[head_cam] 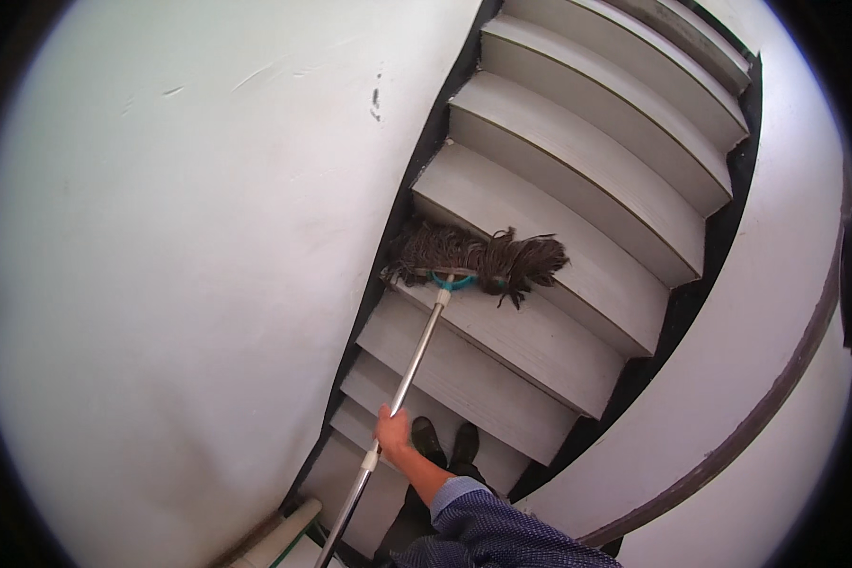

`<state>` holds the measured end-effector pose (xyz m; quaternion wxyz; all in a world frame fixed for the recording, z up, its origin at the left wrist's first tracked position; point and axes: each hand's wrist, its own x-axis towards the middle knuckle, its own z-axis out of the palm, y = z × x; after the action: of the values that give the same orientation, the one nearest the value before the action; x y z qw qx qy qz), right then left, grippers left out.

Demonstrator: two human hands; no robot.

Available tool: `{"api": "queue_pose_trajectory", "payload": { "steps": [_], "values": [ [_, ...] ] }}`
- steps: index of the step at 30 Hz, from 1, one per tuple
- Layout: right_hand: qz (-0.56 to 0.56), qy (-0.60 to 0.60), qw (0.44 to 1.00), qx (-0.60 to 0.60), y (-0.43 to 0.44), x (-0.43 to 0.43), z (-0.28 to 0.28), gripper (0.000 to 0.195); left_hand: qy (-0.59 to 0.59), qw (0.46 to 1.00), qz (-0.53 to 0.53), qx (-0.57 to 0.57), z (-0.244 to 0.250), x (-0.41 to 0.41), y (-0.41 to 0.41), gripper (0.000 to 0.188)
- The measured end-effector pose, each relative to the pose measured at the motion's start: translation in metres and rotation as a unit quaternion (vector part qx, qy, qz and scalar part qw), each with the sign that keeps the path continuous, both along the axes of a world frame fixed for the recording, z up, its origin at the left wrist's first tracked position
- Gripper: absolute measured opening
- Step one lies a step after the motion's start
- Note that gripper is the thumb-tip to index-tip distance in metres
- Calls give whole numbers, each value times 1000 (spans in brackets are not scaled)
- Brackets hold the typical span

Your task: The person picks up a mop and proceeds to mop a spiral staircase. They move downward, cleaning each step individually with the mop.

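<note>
My right hand (pixel 392 429) is closed around the metal handle of a string mop (pixel 461 259), just above a pale collar on the pole. The mop's dark, stringy head lies across a stair tread against the riser above it, its left end touching the black skirting by the wall. A teal clamp joins the head to the pole. The pole runs down to the lower edge of the picture. My left hand is out of view. My dark shoes (pixel 444 440) stand on a lower step.
Curved grey stairs (pixel 525 177) climb towards the top right. A white wall (pixel 220 213) with scuffs rises at left; at right a low curved wall (pixel 724 341) carries a brown handrail (pixel 767 419). A pale cylindrical object (pixel 287 532) with green parts is at the lower left.
</note>
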<state>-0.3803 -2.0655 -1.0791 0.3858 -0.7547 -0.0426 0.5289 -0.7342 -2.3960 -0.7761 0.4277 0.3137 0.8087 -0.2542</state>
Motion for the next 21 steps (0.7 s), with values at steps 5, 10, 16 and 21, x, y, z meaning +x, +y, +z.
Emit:
{"api": "queue_pose_trajectory", "payload": {
  "steps": [5,10,16,21],
  "values": [
    [-56,198,977,48,-20,25,14,31,155,961,-227,-39,34,39,29,46],
    [-119,239,963,43,-52,57,21,30,118,940,-317,-38,48,41,43,43],
    [-237,264,934,32,-104,99,17,28,98,896,-432,38,54,37,76,35],
    [-353,297,887,24,-139,124,20,28,165,830,-528,76,50,15,123,29]
  ]
}}
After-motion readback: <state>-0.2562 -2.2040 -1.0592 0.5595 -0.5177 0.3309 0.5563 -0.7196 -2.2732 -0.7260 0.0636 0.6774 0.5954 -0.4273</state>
